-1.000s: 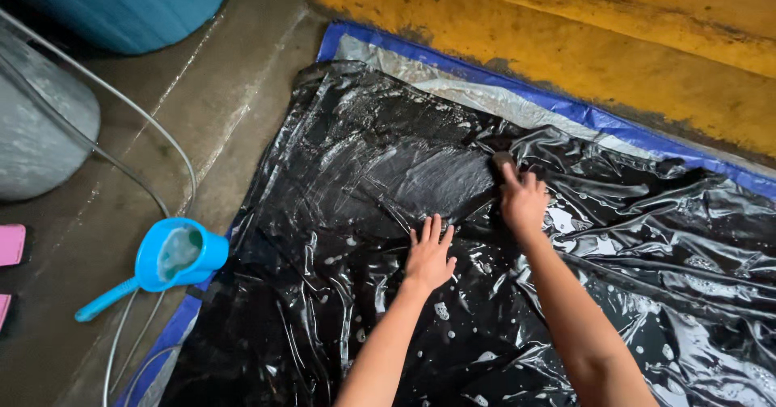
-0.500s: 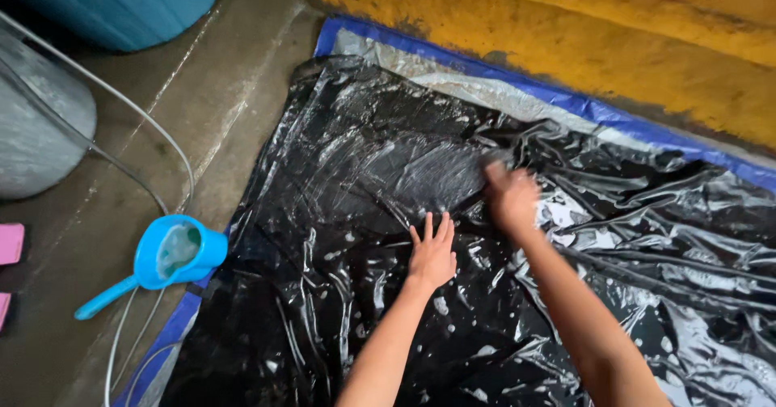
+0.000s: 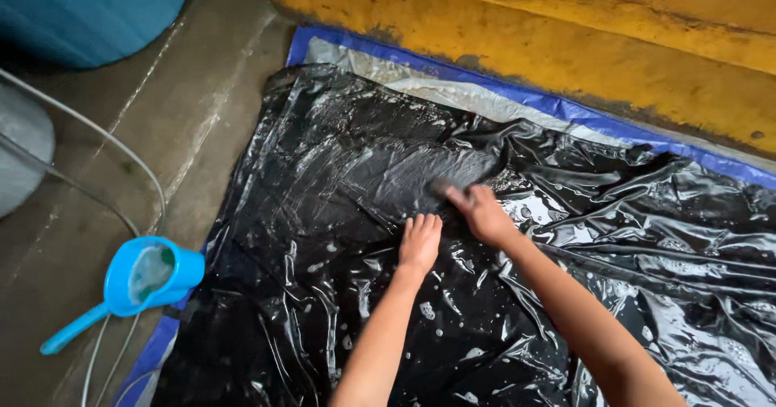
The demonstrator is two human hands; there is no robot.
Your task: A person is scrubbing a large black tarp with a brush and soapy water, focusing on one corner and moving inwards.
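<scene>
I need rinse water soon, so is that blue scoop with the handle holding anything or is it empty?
Holding something: the blue scoop sits upright on the concrete floor, with pale, foamy liquid visible inside.

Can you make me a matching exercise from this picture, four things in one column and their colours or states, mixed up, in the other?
Things:
1. plastic sheet
2. water scoop
3. left hand
4. step

Descriptions:
A. worn yellow, along the far edge
B. pressed flat, fingers together
C. black, wet and wrinkled
D. light blue, with soapy water inside

Pairs: 1-C, 2-D, 3-B, 4-A
</scene>
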